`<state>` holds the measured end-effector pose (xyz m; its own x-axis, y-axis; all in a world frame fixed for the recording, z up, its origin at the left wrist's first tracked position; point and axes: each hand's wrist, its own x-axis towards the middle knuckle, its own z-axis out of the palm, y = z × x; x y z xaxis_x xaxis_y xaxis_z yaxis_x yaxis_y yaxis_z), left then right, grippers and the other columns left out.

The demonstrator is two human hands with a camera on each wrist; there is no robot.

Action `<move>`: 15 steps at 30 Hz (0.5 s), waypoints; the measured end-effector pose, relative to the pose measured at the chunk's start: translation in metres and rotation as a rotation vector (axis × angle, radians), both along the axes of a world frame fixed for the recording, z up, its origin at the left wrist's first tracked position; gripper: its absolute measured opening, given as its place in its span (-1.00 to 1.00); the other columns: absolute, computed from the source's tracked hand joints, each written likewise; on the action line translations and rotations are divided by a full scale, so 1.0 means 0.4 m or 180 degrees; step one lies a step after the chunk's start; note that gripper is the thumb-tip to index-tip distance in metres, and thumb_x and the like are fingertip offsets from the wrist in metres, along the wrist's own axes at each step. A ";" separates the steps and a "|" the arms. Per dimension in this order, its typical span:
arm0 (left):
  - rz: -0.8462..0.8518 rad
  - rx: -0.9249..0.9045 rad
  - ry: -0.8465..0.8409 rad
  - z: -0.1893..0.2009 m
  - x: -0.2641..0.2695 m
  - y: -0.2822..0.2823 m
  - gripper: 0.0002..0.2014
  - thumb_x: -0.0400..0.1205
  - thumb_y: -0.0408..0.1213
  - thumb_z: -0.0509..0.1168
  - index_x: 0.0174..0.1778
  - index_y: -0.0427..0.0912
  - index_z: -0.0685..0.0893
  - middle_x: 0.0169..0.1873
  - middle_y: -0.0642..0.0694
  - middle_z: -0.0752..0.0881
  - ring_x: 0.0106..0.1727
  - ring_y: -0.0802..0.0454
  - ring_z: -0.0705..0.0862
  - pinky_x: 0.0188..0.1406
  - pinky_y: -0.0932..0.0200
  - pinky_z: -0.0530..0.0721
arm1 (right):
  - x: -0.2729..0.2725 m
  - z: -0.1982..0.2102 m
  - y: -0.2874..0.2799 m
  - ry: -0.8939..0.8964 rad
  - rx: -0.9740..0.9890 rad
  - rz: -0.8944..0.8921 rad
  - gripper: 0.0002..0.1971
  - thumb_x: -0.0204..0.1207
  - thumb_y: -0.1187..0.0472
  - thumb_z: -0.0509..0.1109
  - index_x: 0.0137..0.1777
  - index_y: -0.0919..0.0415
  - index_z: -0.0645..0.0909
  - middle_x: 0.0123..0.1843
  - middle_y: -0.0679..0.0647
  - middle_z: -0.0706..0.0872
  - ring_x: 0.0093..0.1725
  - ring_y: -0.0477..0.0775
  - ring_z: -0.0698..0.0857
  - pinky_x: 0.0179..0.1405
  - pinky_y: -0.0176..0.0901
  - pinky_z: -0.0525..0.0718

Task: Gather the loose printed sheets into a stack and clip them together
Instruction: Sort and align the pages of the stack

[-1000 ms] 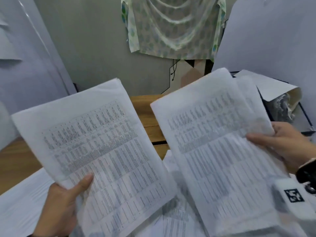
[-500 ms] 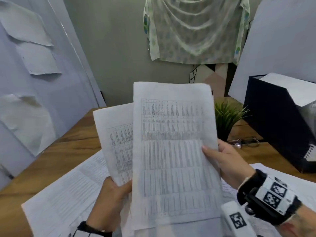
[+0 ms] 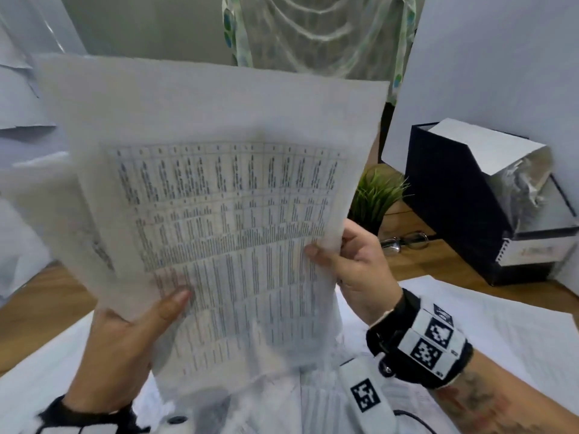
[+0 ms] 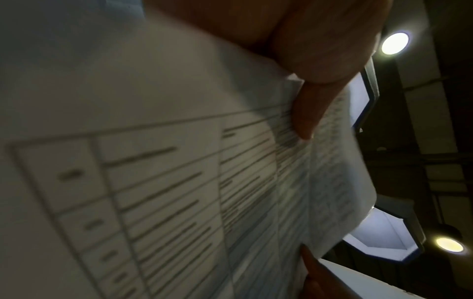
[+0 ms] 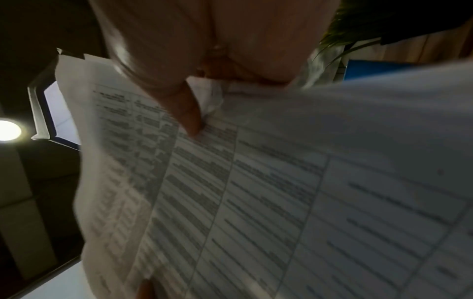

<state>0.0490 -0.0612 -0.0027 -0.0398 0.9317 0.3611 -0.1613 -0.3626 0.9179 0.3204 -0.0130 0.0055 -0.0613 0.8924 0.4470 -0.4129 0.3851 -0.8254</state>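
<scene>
I hold a set of printed sheets (image 3: 219, 214) upright in front of me, table text facing me, one sheet overlapping another behind it. My left hand (image 3: 131, 333) grips the lower left edge, its thumb pressed on the front. My right hand (image 3: 351, 261) pinches the right edge, thumb on the print. The left wrist view shows the held sheets (image 4: 179, 182) with my left hand's thumb (image 4: 304, 113) on them. In the right wrist view my right hand's thumb (image 5: 189, 113) presses the held sheets (image 5: 256, 192). More loose sheets (image 3: 470, 324) lie on the wooden table (image 3: 37, 305) below. No clip is visible.
A small green plant (image 3: 376, 192) and a pair of glasses (image 3: 404, 241) sit behind my right hand. A dark file box (image 3: 454, 198) with paper in it stands at the right. White boards line the left and right sides.
The two separate sheets, one in each hand, came together into one overlapping set. They were also raised closer to my face and now fill the middle of the view.
</scene>
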 end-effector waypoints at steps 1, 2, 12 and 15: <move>0.0042 -0.0062 0.0072 0.000 0.000 -0.001 -0.17 0.05 0.63 0.62 -0.21 -0.13 0.95 -0.22 0.52 0.86 -0.17 0.72 0.75 -0.17 0.71 0.67 | 0.004 -0.005 0.000 -0.0049 -0.0062 0.0105 -0.66 0.38 0.47 0.50 0.17 0.36 0.66 0.12 0.24 0.81 0.16 0.29 0.77 0.19 0.23 0.74; 0.0118 -0.0050 0.0179 -0.014 -0.009 0.007 -0.28 -0.06 0.49 0.75 -0.26 -0.05 0.97 -0.26 0.39 0.90 -0.16 0.50 0.86 -0.18 0.53 0.80 | 0.006 -0.013 0.001 -0.0144 -0.0138 0.0171 -0.65 0.36 0.49 0.51 0.16 0.34 0.67 0.13 0.26 0.80 0.17 0.30 0.77 0.20 0.24 0.74; 0.0121 -0.0436 0.0416 -0.089 0.034 0.028 -0.13 -0.31 0.43 0.78 -0.01 0.34 0.93 0.09 0.03 0.96 0.10 -0.07 0.93 0.27 -0.31 0.80 | -0.010 -0.021 0.015 -0.0954 -0.0356 0.0303 -0.67 0.45 0.50 0.52 0.22 0.41 0.69 0.17 0.25 0.81 0.17 0.17 0.80 0.17 0.02 0.77; 0.0376 -0.0140 0.0436 -0.065 0.038 0.023 -0.44 0.00 0.25 0.84 -0.07 0.35 0.95 0.05 0.09 0.96 0.10 -0.07 0.94 0.08 -0.03 0.93 | -0.018 -0.003 0.014 -0.0773 -0.0199 0.0249 -0.75 0.46 0.53 0.48 0.13 0.39 0.72 0.09 0.22 0.82 0.11 0.16 0.81 0.12 0.00 0.79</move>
<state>0.0643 -0.0520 -0.0289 -0.1031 0.9385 0.3295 0.0075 -0.3305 0.9438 0.3132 -0.0075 0.0044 -0.2301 0.9061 0.3550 -0.2264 0.3049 -0.9251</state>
